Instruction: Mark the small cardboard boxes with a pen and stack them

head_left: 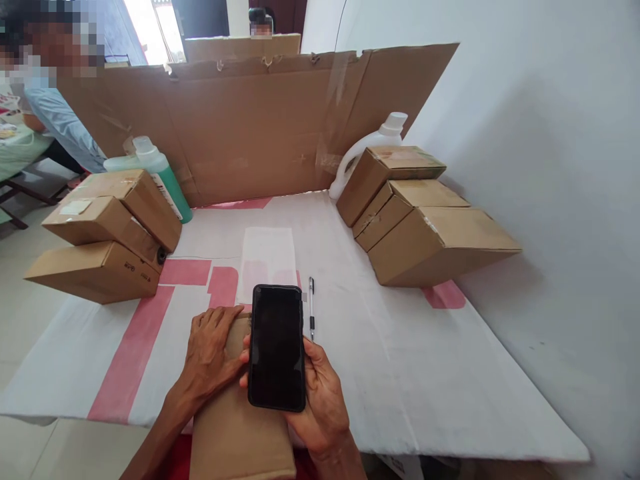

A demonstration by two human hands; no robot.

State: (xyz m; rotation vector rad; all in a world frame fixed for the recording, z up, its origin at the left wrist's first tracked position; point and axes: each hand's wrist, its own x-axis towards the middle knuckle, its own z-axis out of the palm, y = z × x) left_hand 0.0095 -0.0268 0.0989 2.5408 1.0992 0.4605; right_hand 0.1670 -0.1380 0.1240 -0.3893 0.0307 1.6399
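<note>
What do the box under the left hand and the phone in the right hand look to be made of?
The box looks like plain brown cardboard: matte, with a creased edge. The phone, held by the right hand, shows a glossy black face, probably glass, in a dark case. The left hand lies flat on the box.

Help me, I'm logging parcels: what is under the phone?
Under the phone, held in the right hand, lies a brown cardboard box; the left hand rests on it. Its top under the phone is hidden.

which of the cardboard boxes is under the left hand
The lone box at the table's near edge: the left hand rests flat on its top. All the others sit in stacks far left and right.
</note>
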